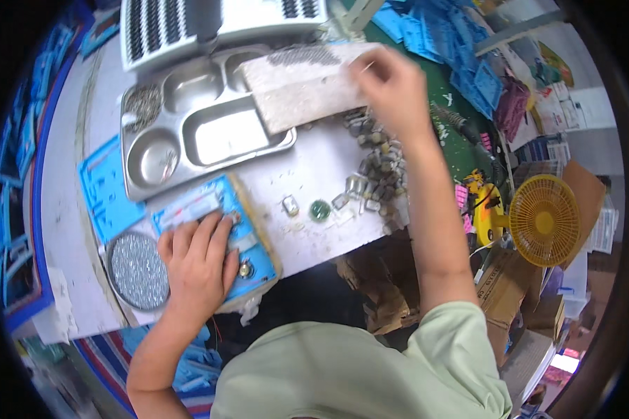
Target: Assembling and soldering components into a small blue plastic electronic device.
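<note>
"Plenty could go wrong here; what stands out?"

"The grey-white board (293, 101) slants over the right side of the steel tray (220, 136), upper middle of the frame; a bump from the right hand (391, 84) might tip it and scatter the dark parts (304, 56) on top."

"Does that hand hold anything?"

"Its fingers curl nearly together at the board's right end, but blur hides whether they pinch something."

"And the left hand (197, 258)?"

"Its fingers lie loosely bent across the blue casing (262, 265), lower left of centre; whether they grip anything beneath, one cannot tell. Uneven pressure could make the casing slide on the table (300, 244)."

"What do the containers hold?"

"Thin metallic pieces (143, 106) lie in the tray's upper-left compartment; the round tin (109, 269) at lower left carries small silvery bits (138, 271)."
</note>
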Action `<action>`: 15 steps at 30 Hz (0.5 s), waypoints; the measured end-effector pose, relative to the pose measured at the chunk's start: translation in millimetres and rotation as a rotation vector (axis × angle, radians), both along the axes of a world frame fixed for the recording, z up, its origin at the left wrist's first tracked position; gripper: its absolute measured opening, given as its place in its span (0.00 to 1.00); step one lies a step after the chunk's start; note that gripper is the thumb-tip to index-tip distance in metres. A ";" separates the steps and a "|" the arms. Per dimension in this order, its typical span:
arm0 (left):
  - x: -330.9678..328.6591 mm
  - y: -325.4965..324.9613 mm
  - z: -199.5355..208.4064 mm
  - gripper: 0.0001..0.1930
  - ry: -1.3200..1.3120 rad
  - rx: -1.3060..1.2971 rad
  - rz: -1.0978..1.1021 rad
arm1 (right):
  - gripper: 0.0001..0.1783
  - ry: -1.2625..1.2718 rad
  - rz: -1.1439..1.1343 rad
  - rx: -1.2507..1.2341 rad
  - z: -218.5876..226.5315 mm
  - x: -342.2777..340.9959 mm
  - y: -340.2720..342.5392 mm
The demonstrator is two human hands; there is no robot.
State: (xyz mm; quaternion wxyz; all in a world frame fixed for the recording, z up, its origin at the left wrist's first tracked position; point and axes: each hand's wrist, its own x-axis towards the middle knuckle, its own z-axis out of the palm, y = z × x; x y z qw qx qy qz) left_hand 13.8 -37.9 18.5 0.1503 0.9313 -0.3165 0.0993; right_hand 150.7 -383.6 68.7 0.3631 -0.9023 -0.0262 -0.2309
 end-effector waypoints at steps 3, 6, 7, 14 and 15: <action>1.8 -3.1 -1.1 0.27 0.005 -0.004 -0.027 | 0.22 0.223 -0.419 -0.442 1.9 104.5 -143.2; 1.9 -3.6 -1.4 0.25 0.029 -0.013 -0.042 | 0.22 0.660 -0.394 -0.946 -44.7 168.6 -244.0; 2.3 -3.2 -0.8 0.24 0.040 -0.016 -0.040 | 0.23 0.747 -0.364 -1.020 -55.2 180.1 -260.5; 1.1 6.7 -10.2 0.26 0.051 -0.065 -0.036 | 0.19 0.182 -0.765 -0.840 -41.3 205.9 -351.4; -2.7 11.0 -4.5 0.26 0.073 -0.064 -0.003 | 0.21 0.001 -0.698 -1.091 -23.9 205.5 -332.7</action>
